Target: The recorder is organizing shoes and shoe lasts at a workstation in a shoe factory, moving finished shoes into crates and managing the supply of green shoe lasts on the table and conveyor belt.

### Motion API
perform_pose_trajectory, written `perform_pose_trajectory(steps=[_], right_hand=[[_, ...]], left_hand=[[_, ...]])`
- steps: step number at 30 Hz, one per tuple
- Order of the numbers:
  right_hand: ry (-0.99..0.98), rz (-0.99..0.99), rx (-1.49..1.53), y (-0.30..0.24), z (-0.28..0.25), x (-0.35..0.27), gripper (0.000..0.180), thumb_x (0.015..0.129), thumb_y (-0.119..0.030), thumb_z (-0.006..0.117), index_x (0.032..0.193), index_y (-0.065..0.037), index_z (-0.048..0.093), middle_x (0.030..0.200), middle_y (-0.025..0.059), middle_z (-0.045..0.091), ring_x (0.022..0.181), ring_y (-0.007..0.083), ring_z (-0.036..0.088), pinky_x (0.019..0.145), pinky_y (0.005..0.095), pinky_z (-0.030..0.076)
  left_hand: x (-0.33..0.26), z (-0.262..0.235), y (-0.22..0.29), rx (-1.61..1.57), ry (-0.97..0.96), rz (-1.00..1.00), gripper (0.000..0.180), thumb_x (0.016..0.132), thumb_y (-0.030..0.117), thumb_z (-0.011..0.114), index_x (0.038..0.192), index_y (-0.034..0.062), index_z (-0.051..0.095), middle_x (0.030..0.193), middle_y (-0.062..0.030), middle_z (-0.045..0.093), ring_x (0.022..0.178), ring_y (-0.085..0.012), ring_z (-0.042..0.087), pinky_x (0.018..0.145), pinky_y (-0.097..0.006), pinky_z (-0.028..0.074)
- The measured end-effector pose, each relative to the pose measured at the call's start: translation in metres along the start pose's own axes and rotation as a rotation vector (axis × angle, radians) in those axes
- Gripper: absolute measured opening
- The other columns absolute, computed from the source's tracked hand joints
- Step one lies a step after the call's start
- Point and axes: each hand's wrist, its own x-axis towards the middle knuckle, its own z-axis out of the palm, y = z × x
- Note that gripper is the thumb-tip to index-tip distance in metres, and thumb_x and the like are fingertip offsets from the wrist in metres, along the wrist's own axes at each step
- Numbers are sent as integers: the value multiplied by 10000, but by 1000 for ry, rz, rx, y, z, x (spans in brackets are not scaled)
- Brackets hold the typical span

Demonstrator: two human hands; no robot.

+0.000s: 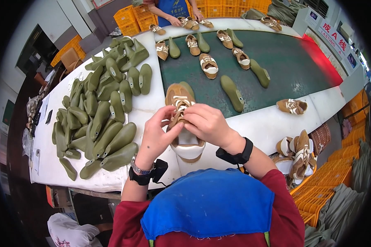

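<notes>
1. The left hand [157, 133] is bare, with no glove or ring showing.
2. Just below it, the left wrist carries a silver beaded bracelet [141, 168] and, right against it, a black strap with a small black box [158, 169]; a thin black cable hangs from the box.
3. The right hand [208, 123] is bare too.
4. Just behind it, the right wrist wears a broad black band [237, 156].
5. Both forearms are uncovered up to dark red sleeves [282, 193].
6. Below the hands, a bright blue apron bib [208, 203] covers the chest.
</notes>
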Motion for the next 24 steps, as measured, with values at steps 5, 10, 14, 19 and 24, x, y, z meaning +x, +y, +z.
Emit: perform_pose_trajectory(steps=[5, 10, 14, 19, 24], right_hand=[[55, 73, 76, 0, -1, -21, 181, 638, -52, 689, 776, -14, 577, 835, 99, 580, 780, 271, 589, 692, 345, 503], [51, 243, 125, -4, -15, -13, 331, 645, -141, 740, 937, -66, 602, 957, 90, 543, 817, 262, 565, 720, 350, 486], [-92, 558, 341, 7, -12, -32, 392, 694, -175, 726, 1043, -71, 583, 1010, 108, 534, 796, 233, 583, 708, 313, 494], [-42, 560, 220, 12, 5, -46, 250, 766, -62, 598, 1007, -27, 542, 858, 148, 605, 659, 297, 611, 586, 350, 504], [-124, 712, 197, 25, 28, -64, 235, 797, -39, 525, 1032, -33, 524, 869, 172, 612, 704, 333, 608, 595, 371, 502]], left_hand=[[-2, 10, -1, 260, 50, 180, 465, 759, 44, 603, 1191, 4, 436, 1121, -150, 520, 991, -243, 552, 832, -314, 467], [-6, 11, -29, 212, 152, 102, 370, 736, -20, 527, 1104, -15, 489, 1041, -200, 567, 907, -330, 591, 765, -357, 486], [-3, 18, -28, 271, 242, 134, 344, 740, -40, 510, 1083, -24, 508, 985, -207, 590, 868, -333, 606, 738, -362, 494], [-2, 27, -52, 285, 150, 55, 359, 738, -25, 513, 1096, -16, 505, 929, -217, 601, 820, -329, 619, 718, -359, 496], [-9, 44, -104, 138, 35, -64, 435, 783, 49, 548, 1204, 17, 440, 932, -156, 607, 696, -170, 613, 612, -276, 494]])
